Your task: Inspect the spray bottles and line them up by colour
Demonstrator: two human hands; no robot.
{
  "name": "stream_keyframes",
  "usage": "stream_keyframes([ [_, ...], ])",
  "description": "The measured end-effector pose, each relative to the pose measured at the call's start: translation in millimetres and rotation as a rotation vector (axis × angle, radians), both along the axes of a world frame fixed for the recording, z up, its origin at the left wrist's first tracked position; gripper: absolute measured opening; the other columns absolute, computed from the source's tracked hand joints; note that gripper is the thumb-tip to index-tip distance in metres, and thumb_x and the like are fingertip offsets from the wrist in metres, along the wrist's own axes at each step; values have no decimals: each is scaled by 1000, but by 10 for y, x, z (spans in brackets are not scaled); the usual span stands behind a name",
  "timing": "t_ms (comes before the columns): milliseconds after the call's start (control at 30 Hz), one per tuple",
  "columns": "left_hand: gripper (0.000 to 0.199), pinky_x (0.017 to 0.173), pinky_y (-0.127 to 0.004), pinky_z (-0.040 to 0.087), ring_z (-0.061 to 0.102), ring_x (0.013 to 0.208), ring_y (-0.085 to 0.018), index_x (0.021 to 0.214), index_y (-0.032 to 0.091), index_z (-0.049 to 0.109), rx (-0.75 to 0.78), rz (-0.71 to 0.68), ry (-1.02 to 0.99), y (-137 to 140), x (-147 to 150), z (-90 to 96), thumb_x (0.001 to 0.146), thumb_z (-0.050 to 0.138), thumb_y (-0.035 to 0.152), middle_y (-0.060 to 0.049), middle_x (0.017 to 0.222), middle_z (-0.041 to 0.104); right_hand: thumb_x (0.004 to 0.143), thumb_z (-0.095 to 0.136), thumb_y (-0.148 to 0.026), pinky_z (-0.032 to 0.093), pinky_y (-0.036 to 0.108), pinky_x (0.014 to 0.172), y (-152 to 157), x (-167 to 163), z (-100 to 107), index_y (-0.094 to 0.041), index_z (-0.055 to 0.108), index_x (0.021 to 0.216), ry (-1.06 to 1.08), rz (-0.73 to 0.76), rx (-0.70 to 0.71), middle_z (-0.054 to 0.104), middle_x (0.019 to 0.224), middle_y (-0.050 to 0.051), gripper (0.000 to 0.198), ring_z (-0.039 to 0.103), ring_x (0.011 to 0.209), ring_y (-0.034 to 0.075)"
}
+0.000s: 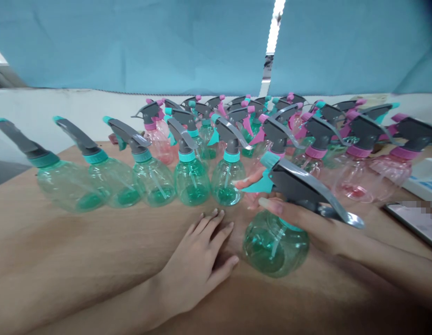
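My right hand (289, 211) is wrapped round the neck of a green spray bottle (275, 246) with a grey and turquoise trigger head. The bottle tilts a little, its nozzle pointing left, and one finger reaches by the turquoise trigger. Whether its base touches the table I cannot tell. My left hand (198, 260) lies flat on the wooden table (107, 251), fingers spread, holding nothing. Just beyond its fingertips stands a row of green spray bottles, the nearest being one green bottle (192, 181) and another green bottle (230, 181).
Several pink spray bottles (355, 177) stand at the right and back, mixed with green ones. A phone-like flat device (415, 223) lies at the right edge, near a white and blue object (425, 179). Behind the table are a white wall (62, 111) and blue sheeting (167, 46).
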State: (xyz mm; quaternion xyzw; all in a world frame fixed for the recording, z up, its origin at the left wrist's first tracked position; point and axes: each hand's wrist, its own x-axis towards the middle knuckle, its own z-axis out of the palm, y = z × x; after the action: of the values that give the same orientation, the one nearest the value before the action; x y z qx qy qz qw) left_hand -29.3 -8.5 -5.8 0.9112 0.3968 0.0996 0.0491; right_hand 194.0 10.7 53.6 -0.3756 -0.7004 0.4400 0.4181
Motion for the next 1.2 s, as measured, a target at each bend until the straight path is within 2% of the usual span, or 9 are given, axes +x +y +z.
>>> stream_keyframes([
  [133,51,105,-49,34,35,133,-31,136,14,45,1,1,8,6,-1,-1,94,50,43,-15,144,42,87,55,-46,41,28,53,18,27,-46,-32,64,111,-3,1,-13,41,58,-4,29,39,52,13],
  [300,52,105,-49,34,34,134,-31,136,14,45,4,-1,10,3,-1,-7,94,49,44,-15,145,41,87,54,-46,44,27,53,17,37,-53,-30,70,90,-9,13,-6,44,60,-2,23,44,54,13],
  [533,51,105,-50,34,35,133,-31,136,13,46,6,-6,11,5,7,3,94,49,43,-15,144,42,85,57,-45,47,30,56,-17,-3,19,-31,60,111,4,-7,-23,44,55,-5,29,46,50,14],
  [800,51,105,-49,34,34,134,-31,136,13,46,5,-2,7,2,-4,-6,94,50,43,-15,144,41,86,55,-47,43,27,54,5,-2,26,-32,60,111,-40,-8,6,37,55,-6,29,38,48,12],
  [867,52,106,-48,34,34,134,-30,136,14,45,2,2,4,4,-1,-4,94,50,42,-14,145,41,87,54,-47,43,27,54,0,-1,35,-31,63,105,-50,-7,7,35,54,-6,26,37,48,11],
  [967,51,106,-48,33,34,134,-31,136,14,45,4,7,1,4,4,-3,94,50,43,-14,145,40,87,54,-48,44,28,55,-13,-3,59,-29,67,94,-56,2,10,36,54,-5,24,41,50,12],
  [1100,50,106,-49,33,34,134,-30,135,15,46,-1,5,-8,0,-1,-3,94,50,43,-14,145,41,85,57,-44,46,32,59,-29,-14,104,-30,61,106,-12,13,-6,42,53,-5,25,46,51,15],
  [1200,50,105,-49,33,34,134,-30,135,14,45,-7,-1,-15,3,-2,3,94,50,42,-15,145,41,84,58,-43,46,34,60,-32,-14,123,-31,58,105,1,21,-33,44,52,-5,24,49,51,16],
])
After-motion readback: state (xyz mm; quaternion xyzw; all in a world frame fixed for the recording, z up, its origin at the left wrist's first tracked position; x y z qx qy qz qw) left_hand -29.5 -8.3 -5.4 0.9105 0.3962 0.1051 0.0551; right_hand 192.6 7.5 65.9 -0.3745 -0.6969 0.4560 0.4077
